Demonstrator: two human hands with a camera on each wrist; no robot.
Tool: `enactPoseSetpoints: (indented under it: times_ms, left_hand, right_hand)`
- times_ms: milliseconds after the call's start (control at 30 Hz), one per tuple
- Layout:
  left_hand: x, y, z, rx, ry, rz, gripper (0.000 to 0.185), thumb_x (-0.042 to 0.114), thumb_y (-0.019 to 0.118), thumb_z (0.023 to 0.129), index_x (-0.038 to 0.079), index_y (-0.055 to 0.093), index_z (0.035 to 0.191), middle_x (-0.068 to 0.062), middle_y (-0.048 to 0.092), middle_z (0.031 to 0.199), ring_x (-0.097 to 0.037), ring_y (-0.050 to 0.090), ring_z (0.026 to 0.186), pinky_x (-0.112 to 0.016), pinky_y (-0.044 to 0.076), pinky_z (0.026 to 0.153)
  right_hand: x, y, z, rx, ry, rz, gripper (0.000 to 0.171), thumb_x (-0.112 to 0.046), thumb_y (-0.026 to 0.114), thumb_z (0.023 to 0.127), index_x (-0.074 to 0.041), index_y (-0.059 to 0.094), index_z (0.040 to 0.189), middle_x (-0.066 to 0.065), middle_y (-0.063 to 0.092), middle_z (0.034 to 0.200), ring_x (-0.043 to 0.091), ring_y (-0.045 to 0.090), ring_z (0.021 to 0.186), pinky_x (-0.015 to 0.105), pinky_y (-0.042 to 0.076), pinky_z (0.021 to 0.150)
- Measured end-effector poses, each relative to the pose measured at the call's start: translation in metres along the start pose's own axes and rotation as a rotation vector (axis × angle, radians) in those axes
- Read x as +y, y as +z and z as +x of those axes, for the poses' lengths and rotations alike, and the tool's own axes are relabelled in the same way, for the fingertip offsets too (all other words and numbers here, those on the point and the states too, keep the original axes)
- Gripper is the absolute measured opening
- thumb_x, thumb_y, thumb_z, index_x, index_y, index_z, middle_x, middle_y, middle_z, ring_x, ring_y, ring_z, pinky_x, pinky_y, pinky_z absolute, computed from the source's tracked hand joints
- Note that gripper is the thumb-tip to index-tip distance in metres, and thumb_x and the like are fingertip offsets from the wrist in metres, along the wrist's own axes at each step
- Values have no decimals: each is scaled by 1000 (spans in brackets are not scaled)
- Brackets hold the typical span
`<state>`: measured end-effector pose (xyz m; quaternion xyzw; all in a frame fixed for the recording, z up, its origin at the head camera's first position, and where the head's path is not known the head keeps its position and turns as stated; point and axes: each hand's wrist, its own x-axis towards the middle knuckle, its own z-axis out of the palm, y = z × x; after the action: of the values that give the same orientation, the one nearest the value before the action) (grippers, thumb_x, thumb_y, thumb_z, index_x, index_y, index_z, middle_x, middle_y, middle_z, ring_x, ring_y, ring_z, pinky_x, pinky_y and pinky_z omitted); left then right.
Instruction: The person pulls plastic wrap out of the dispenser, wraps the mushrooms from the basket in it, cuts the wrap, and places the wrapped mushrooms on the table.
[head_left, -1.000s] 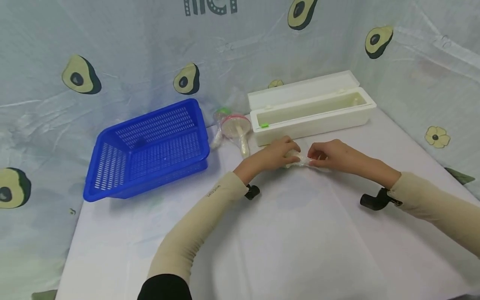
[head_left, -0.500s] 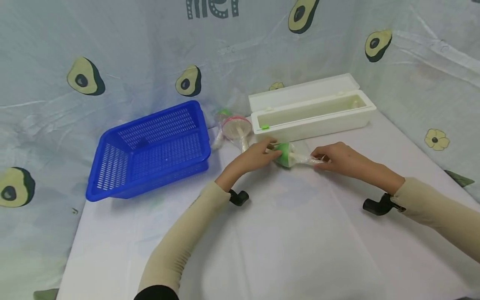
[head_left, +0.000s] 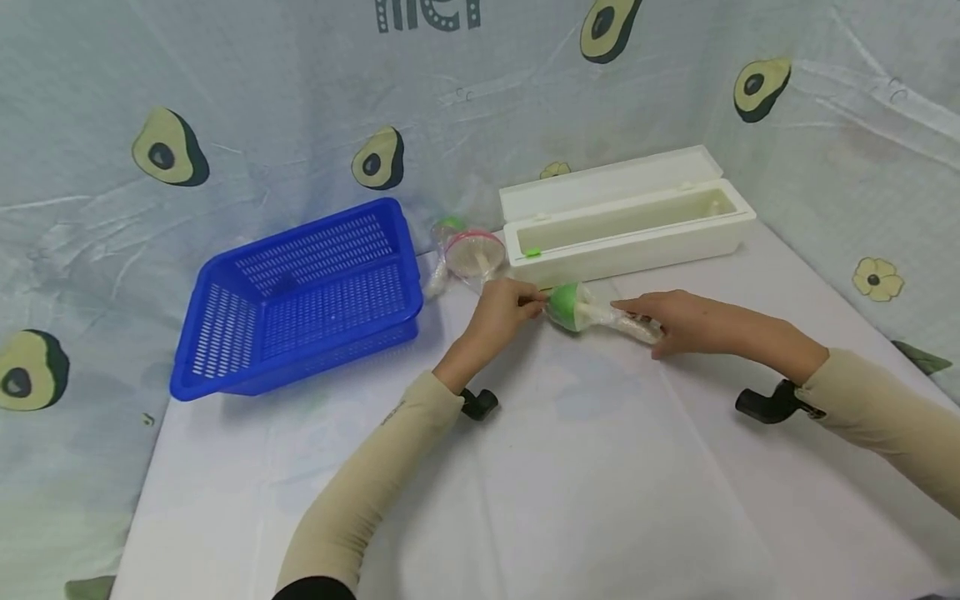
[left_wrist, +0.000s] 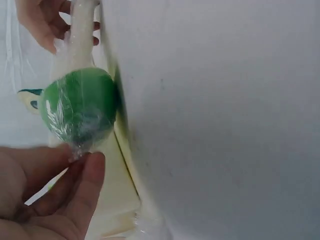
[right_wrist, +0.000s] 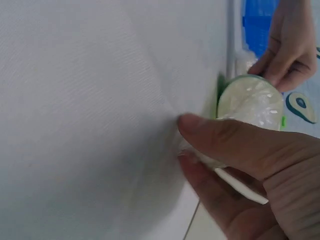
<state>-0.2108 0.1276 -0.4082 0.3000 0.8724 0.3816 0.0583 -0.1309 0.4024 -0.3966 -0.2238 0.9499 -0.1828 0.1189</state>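
Note:
A green dome-headed object with a pale handle [head_left: 573,308], wrapped in clear plastic, lies across the table between both hands. At the tip of its green head [left_wrist: 80,105], my left hand [head_left: 501,321] pinches the gathered plastic between thumb and fingers. My right hand [head_left: 697,323] holds the wrapped handle end, thumb on one side and fingers on the other. From the right wrist view, the flat pale face of the head [right_wrist: 250,102] shows under shiny plastic. The handle's end is partly hidden by the right hand.
Just behind the hands stands a long white box [head_left: 630,252] with its lid raised. A blue plastic basket [head_left: 300,367] sits at the left. Between them lie wrapped items, one a red-rimmed round-headed piece [head_left: 474,254], partly behind the left hand.
The green head, hidden a second ago, now shows. My left hand has moved left off it to the plastic at its tip. My right hand has shifted slightly right along the handle.

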Motion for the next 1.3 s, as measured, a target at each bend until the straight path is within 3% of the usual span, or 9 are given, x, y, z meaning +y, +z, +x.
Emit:
enactPoseSetpoints:
  times_ms: [167,300,500,700,833,1000,1133,1300]
  left_hand:
    - [8,7,1,-71,72,212,25,23,72,97,-1,66,95,-8,63,80,-13,50,70,-22,39,62]
    - [13,15,2,-121,47,312,34,29,75,95,1,58,108,-7,62,94,-17,57,80,-28,48,69]
    - [10,14,0,-76,27,251,55,25,78,92,5,57,138,-9,67,128,-23,65,113,-34,53,94]
    - [7,5,-11,3,74,135,59,23,78,91,5,57,143,-9,66,135,-22,67,116,-30,54,95]
    - [9,-9,-17,54,103,149,53,26,80,90,5,64,136,-8,71,124,-21,69,107,-29,56,90]
    - [14,-42,-21,65,75,292,51,30,84,86,5,66,127,-9,72,111,-24,68,95,-34,56,82]
    - [16,-72,-19,-2,64,363,48,26,84,87,4,65,125,-10,69,113,-25,65,98,-36,55,85]
    - [12,-110,-16,-137,52,348,52,18,82,88,4,63,133,-12,68,123,-25,67,106,-37,56,91]
  right_hand:
    - [2,0,-2,16,-137,-113,73,2,82,81,-1,51,147,13,68,118,24,67,93,40,56,80]
    - [6,4,-2,67,-215,-142,66,-5,84,79,1,59,140,11,73,111,21,70,92,36,57,78]
    - [10,4,-3,143,-206,-57,64,-9,88,76,-3,64,136,9,74,106,17,71,84,28,59,70]
    - [8,5,-7,195,-254,3,62,-2,87,76,-5,66,134,9,73,115,20,73,88,23,59,70]
    - [-4,9,-2,231,-283,28,63,0,87,76,-5,65,135,4,71,110,18,73,86,24,59,72]
    - [-30,17,16,276,-270,72,62,-5,86,79,-4,64,136,3,70,104,18,72,88,29,60,74]
    - [-53,25,34,285,-244,156,66,-6,87,78,-2,61,139,7,71,110,20,70,96,28,59,77]
    - [-86,33,60,215,-203,305,67,-7,84,83,0,55,143,12,67,122,23,68,105,24,59,80]
